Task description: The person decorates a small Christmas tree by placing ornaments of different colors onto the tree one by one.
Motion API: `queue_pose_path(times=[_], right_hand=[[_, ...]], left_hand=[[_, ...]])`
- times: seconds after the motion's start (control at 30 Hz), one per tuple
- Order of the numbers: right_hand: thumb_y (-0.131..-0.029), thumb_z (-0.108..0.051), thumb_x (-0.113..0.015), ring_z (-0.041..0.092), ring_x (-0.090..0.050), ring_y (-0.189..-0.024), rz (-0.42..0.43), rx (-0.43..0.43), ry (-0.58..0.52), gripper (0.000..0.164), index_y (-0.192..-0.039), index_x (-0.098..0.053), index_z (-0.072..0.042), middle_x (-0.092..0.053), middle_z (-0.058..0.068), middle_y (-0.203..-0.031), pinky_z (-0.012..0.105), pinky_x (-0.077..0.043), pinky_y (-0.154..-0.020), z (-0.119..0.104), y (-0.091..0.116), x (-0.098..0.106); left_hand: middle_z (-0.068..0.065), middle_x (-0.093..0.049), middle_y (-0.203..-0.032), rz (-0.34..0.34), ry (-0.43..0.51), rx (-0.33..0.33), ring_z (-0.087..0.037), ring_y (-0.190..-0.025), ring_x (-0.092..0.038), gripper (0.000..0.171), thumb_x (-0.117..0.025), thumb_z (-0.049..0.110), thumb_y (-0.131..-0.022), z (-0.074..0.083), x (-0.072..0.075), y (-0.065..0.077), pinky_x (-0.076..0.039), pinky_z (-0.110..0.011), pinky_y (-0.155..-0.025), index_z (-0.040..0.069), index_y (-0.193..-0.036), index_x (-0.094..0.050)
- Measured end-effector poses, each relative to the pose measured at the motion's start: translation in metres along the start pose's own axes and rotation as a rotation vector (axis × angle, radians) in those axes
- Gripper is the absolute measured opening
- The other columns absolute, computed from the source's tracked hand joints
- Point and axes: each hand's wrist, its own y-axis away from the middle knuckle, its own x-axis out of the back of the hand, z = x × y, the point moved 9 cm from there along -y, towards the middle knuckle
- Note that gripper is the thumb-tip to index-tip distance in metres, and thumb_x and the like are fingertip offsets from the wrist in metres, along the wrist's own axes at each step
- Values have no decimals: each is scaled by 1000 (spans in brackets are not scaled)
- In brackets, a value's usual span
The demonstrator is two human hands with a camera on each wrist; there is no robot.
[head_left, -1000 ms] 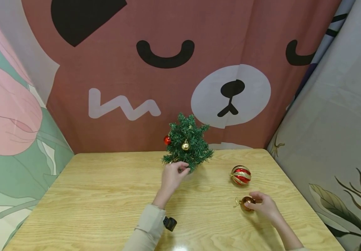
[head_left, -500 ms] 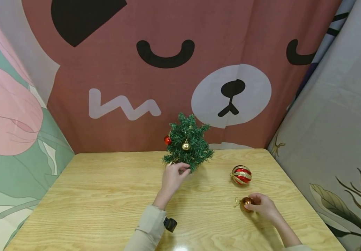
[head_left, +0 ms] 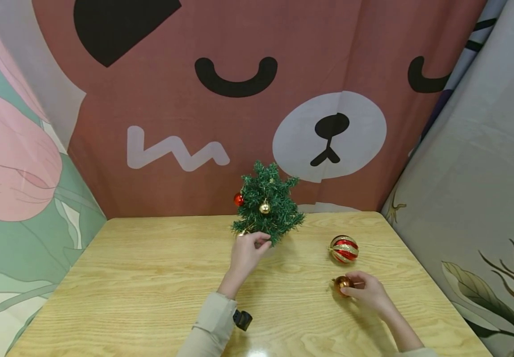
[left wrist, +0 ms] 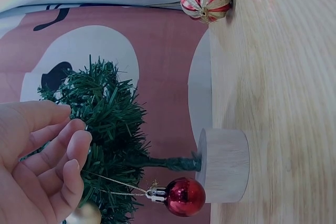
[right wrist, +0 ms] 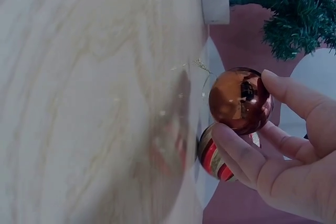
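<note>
My right hand [head_left: 370, 292] pinches a shiny copper-brown Christmas bauble [right wrist: 236, 100] between thumb and fingers, close over the table; its gold hanging loop shows in the right wrist view. My left hand [head_left: 247, 255] lingers at the lower branches of a small artificial Christmas tree [head_left: 268, 196], fingers loosely curled with nothing seen between them. From the tree hang a red bauble [left wrist: 185, 196] and a gold bauble [head_left: 264, 207]; another gold bauble [left wrist: 84, 214] is partly hidden behind the left hand. The tree has a round pale base [left wrist: 224, 165].
A red and gold striped bauble [head_left: 344, 249] lies on the wooden table [head_left: 150, 277], right of the tree and beyond the right hand. A curtain with a bear face [head_left: 172, 109] hangs behind the table, and printed cloths flank both sides.
My right hand has moved slightly left and away from me with the brown bauble, which has shifted and turned in its grip. The left hand has stayed in place.
</note>
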Motion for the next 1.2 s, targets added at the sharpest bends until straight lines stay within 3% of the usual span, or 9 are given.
queue_pose_path(times=[0.27, 0.5, 1.2], right_hand=[[-74, 0, -69, 33, -59, -86, 5, -4, -127, 44, -111, -51, 14, -55, 27, -106, 31, -50, -66, -10, 0, -7], [-75, -3, -69, 28, -58, -87, 3, 39, -178, 45, -115, -51, 10, -54, 24, -109, 28, -49, -67, -26, -3, -13], [-76, -1, -68, 29, -56, -95, -13, 157, -313, 41, -113, -53, 8, -54, 20, -106, 27, -48, -72, -75, -8, -30]], left_hand=[[0, -66, -71, 3, -13, 8, -9, -56, -58, 11, -68, 13, -79, 1, 0, 1, -43, -19, -49, 7, -88, -71], [-1, -66, -71, 4, -17, 11, -8, -56, -58, 12, -68, 13, -79, 1, -1, 1, -43, -18, -49, 7, -89, -71], [-1, -66, -72, -8, -2, 18, -8, -56, -57, 13, -68, 13, -79, -1, -3, 1, -43, -19, -49, 7, -90, -71]])
